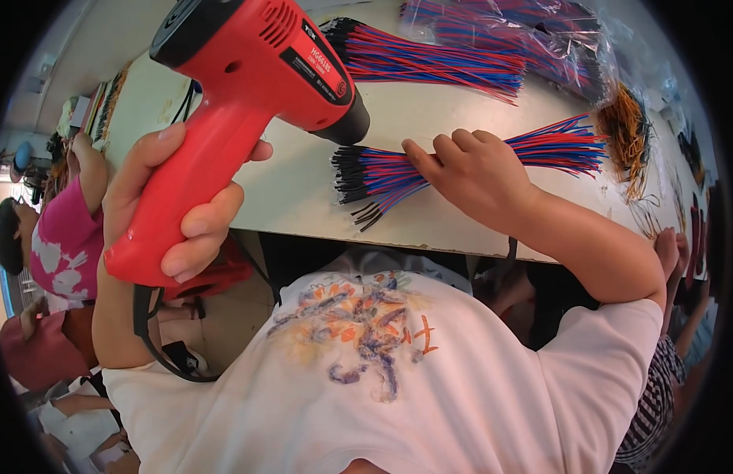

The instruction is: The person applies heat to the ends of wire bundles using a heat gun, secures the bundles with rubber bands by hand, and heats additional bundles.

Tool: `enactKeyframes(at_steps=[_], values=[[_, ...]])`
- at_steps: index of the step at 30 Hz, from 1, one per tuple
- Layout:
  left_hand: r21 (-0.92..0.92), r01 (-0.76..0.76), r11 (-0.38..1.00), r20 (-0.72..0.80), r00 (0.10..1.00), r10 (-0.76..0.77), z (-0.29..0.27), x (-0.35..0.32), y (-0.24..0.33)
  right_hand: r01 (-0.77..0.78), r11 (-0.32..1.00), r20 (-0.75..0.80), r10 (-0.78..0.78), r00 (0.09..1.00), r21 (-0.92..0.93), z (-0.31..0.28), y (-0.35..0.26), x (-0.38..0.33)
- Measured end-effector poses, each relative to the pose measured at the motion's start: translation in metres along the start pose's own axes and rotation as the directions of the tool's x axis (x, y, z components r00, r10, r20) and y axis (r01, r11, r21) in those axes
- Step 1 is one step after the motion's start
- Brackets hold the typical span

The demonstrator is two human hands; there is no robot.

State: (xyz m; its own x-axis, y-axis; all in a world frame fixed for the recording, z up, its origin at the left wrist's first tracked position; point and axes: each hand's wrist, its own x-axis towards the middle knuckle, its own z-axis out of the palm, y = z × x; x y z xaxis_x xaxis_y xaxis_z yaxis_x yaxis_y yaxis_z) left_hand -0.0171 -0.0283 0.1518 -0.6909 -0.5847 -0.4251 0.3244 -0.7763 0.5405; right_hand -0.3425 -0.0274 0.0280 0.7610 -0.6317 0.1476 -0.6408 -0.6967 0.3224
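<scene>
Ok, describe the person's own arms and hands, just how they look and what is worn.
Both forearms are bare, with no gloves, rings, watch or bracelet visible. The left hand and right hand are bare too. The short sleeves of a white T-shirt end at the upper arms; the shirt has a faded multicoloured print on its chest.

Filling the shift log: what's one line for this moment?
left hand: holds red heat gun | right hand: presses red-blue wire bundle on table
</scene>
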Motion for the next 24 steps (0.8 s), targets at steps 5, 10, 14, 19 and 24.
enactKeyframes(at_steps=[5, 10, 14, 19, 24], values=[[-0.005, 0.011, 1.000, 0.065, 0.998, -0.011, -0.003, -0.009, 0.000, 0.028, 0.999, -0.117, -0.025, 0.993, 0.017, 0.001, 0.007, 0.004], [-0.043, 0.007, 0.999, 0.086, 0.996, -0.004, -0.006, -0.037, -0.015, -0.049, 0.999, -0.070, 0.047, 0.996, -0.016, 0.006, 0.013, 0.013], [0.154, 0.060, 0.986, -0.026, 0.998, -0.057, -0.004, -0.035, -0.021, -0.208, 0.978, 0.005, 0.208, 0.978, 0.025, 0.017, 0.014, 0.011], [0.317, 0.049, 0.947, -0.144, 0.990, -0.003, -0.014, -0.051, -0.044, -0.331, 0.923, 0.112, 0.314, 0.943, 0.198, 0.019, 0.009, 0.011], [0.254, -0.064, 0.965, -0.249, 0.960, 0.129, -0.021, -0.062, -0.063, -0.342, 0.859, 0.031, 0.358, 0.933, 0.380, 0.005, 0.003, 0.010]])
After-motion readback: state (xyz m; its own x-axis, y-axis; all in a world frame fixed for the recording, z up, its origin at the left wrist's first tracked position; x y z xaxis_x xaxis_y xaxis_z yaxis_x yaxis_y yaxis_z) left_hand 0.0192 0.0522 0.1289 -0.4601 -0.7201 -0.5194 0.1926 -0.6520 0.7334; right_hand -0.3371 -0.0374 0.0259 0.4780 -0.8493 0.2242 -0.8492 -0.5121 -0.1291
